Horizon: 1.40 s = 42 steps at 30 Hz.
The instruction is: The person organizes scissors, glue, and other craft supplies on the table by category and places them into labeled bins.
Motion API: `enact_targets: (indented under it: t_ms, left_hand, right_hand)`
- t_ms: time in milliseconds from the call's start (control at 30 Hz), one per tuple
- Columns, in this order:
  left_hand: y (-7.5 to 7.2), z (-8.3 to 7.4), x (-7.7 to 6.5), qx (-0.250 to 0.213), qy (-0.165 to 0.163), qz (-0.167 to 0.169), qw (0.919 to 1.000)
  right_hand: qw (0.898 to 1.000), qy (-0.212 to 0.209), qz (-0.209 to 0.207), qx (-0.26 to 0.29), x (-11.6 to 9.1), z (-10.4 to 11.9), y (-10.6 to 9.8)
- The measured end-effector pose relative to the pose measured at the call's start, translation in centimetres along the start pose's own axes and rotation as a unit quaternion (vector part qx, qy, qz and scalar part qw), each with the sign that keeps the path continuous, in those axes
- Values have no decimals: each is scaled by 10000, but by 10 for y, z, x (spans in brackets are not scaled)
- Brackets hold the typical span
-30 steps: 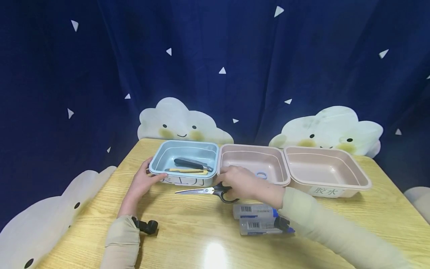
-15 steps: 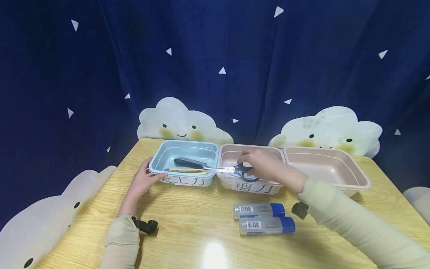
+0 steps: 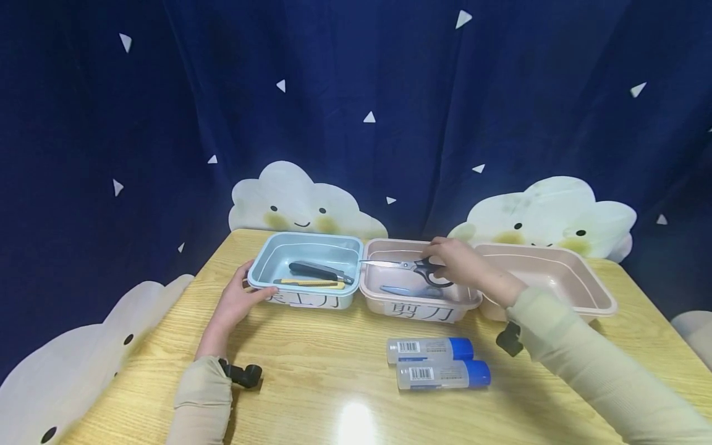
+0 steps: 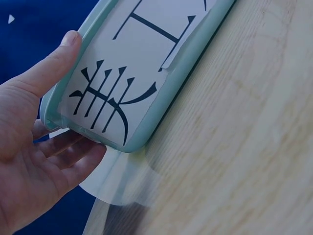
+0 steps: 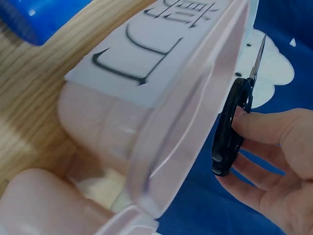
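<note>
My right hand (image 3: 460, 264) pinches a pair of black-handled scissors (image 3: 427, 271) by the handles, above the middle pink bin (image 3: 374, 301). Their blades point left toward the blue bin (image 3: 356, 247). Seen from the right wrist, thumb and fingers clasp the black handles (image 5: 227, 129) above the bin's rim. A second pair of scissors, light blue (image 3: 408, 291), lies inside that bin. At the left, my left hand (image 3: 236, 301) grips the blue bin's near-left corner, its thumb on the rim and its fingers against the end wall in the left wrist view.
A black utility knife (image 3: 316, 270) and a yellow one (image 3: 311, 283) lie in the blue bin. Another pink bin (image 3: 603, 304) stands at the right end of the row. Two glue bottles (image 3: 428, 349) with blue caps lie on the wooden table (image 3: 311, 371) in front.
My right hand has carried the black scissors up from the table, rightward and back over the middle bin. The left hand stays on the blue bin.
</note>
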<state>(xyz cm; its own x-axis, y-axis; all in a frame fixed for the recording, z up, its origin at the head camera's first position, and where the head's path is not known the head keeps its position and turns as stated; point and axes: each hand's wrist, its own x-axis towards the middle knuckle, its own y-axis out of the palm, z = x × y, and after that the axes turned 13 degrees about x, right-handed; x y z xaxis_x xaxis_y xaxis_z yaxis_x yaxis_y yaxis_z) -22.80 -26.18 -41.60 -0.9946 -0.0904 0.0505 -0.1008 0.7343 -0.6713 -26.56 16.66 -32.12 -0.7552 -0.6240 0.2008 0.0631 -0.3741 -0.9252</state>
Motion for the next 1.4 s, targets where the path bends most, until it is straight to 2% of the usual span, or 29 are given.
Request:
enact_targets:
  t_ms: [167, 400, 567, 767, 1000, 1100, 1267, 1400]
  left_hand:
    - [0, 0, -1, -5, -32, -2, 10000]
    - [0, -2, -2, 18, -61, 21, 10000]
    - [-1, -2, -2, 27, -68, 35, 10000]
    - [-2, -2, -1, -17, -86, 39, 10000]
    - [-1, -3, -2, -13, -62, 15, 10000]
    - [0, -2, -2, -13, -27, -6, 10000]
    - [0, -2, -1, -18, -28, 3, 10000]
    - [0, -1, -1, 4, -48, 11, 10000]
  right_hand:
    - [10000, 25, -37, -3, -1, -13, 7]
    - [9985, 412, -80, 351, -3, -27, 17]
    - [9982, 440, -163, 367, -6, -37, 21]
    - [9976, 482, 38, 501, -4, -44, 31]
    - [9991, 369, 202, 62, 0, -47, 43]
    - [9987, 441, 254, -87, 1, -48, 46]
    - [9972, 665, 337, 7, -1, -49, 48]
    - [9984, 508, 251, -34, -2, -49, 46]
